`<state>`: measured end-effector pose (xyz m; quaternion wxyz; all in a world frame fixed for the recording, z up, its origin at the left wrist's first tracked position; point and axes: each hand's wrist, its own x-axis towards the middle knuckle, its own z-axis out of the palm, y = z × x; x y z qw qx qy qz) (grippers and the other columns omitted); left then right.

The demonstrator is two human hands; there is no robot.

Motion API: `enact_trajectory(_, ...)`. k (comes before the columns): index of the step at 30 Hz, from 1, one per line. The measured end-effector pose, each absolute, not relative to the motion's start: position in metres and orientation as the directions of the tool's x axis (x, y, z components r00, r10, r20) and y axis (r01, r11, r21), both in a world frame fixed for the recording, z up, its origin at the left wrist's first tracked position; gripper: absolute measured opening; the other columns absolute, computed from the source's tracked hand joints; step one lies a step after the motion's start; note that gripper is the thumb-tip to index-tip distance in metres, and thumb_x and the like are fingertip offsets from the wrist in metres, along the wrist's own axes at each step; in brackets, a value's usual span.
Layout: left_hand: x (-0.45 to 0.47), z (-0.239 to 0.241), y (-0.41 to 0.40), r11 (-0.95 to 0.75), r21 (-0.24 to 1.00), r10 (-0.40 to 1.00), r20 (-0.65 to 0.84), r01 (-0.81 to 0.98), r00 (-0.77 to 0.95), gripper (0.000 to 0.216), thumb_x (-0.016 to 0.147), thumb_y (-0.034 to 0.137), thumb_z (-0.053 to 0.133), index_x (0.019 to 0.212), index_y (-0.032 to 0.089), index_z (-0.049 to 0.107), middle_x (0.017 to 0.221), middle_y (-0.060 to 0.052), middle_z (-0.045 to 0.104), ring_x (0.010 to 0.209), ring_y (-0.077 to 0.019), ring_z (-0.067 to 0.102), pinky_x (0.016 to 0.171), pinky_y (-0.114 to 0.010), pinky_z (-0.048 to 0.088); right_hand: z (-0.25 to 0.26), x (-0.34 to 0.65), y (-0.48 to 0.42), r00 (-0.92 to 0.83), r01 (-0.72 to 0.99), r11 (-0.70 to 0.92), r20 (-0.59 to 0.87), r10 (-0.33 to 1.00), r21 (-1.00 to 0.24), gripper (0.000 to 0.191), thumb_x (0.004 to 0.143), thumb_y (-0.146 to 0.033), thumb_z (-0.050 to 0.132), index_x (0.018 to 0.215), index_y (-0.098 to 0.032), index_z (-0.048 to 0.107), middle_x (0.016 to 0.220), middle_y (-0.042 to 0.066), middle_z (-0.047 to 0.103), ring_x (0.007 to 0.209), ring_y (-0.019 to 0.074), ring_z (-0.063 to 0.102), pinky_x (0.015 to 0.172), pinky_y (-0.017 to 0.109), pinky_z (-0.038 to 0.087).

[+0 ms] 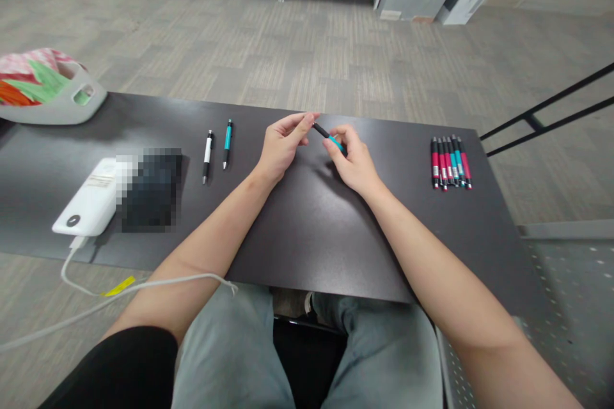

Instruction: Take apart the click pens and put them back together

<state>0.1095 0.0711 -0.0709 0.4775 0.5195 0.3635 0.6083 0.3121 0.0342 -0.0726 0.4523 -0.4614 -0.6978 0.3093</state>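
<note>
A teal and black ballpoint pen (321, 130) is held slantwise above the table, near its far edge. My right hand (355, 161) grips the teal barrel between thumb and fingers. At the pen's black end, the thumb and fingers of my left hand (283, 146) are pinched together on the tip; whether a small part sits between them is hidden. On the table left of my hands lie a white and black pen (207, 156) and another teal and black pen (228, 144), side by side and apart.
Several red and teal pens (449, 163) lie in a row at the table's right end. At left are a white power bank (89, 198) with a cable (167, 281), a blurred dark object (151, 192) and a light basket (89, 96) of colourful cloth. The dark table (307, 236) ends before my lap.
</note>
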Motion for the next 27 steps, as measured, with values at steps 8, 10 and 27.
enact_trajectory(8, 0.067, -0.06, 0.075, -0.302, 0.854, 0.945, 0.327, 0.425, 0.013, 0.021, 0.098, 0.016, 0.088, 0.118, 0.021, 0.088, 0.097, -0.004, 0.085, 0.078, -0.0183, 0.072, 0.078, -0.031, 0.056, -0.072, 0.318, 0.041, -0.105, 0.32, 0.343, 0.327, 0.939, -0.883, 0.055, 0.113, -0.079, 0.06, 0.106, -0.026, 0.073, 0.082, 0.0, 0.057, 0.082, 0.0225, 0.056, 0.086, 0.038, 0.048)
enact_trajectory(10, 0.061, -0.058, 0.073, -0.288, 0.787, 0.952, 0.299, 0.546, 0.072, 0.016, 0.098, 0.016, 0.087, 0.112, 0.022, 0.085, 0.099, -0.004, 0.086, 0.087, -0.0217, 0.076, 0.086, -0.035, 0.057, -0.072, 0.318, 0.042, -0.106, 0.304, 0.331, 0.314, 0.944, -0.893, 0.056, 0.112, -0.08, 0.063, 0.104, -0.026, 0.074, 0.08, -0.001, 0.056, 0.08, 0.0219, 0.055, 0.083, 0.037, 0.047)
enact_trajectory(27, 0.064, -0.048, 0.067, -0.355, 0.826, 0.935, 0.305, 0.439, 0.182, 0.042, 0.096, 0.046, 0.096, 0.132, 0.027, 0.085, 0.139, -0.01, 0.08, 0.115, -0.0276, 0.077, 0.115, -0.047, 0.055, -0.064, 0.312, 0.037, -0.159, 0.124, 0.254, 0.234, 0.959, -0.959, 0.064, 0.102, -0.09, 0.071, 0.097, -0.026, 0.07, 0.08, -0.002, 0.053, 0.071, 0.0174, 0.047, 0.069, 0.034, 0.041)
